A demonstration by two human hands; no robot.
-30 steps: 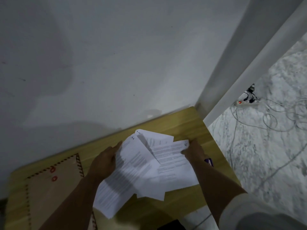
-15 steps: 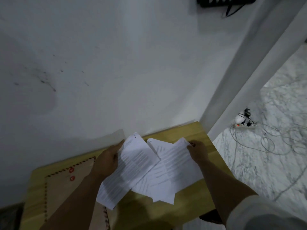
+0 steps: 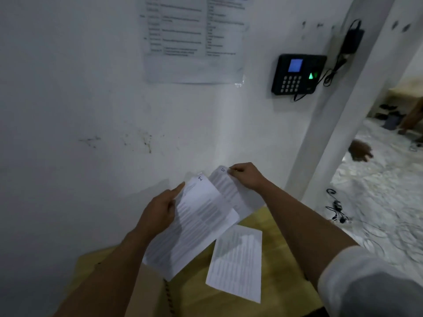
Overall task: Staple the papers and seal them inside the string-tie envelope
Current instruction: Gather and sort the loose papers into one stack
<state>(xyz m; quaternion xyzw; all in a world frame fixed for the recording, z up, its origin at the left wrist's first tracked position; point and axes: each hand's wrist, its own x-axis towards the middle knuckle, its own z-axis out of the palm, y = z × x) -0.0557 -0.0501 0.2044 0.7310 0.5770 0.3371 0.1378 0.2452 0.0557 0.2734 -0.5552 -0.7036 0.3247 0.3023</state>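
Both hands hold papers (image 3: 196, 225) above table (image 3: 281, 227), 1 sheet (image 3: 235, 261) lying flat.

both hands hold printed papers (image 3: 196, 223) above the table (image 3: 283, 227); 1 sheet (image 3: 238, 264) lies there

Printed papers (image 3: 196, 223) lifted, fanned; one sheet (image 3: 238, 261) flat beside envelope (image 3: 146, 291).

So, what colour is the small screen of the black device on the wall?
Blue, on the black device; the head view shows it.
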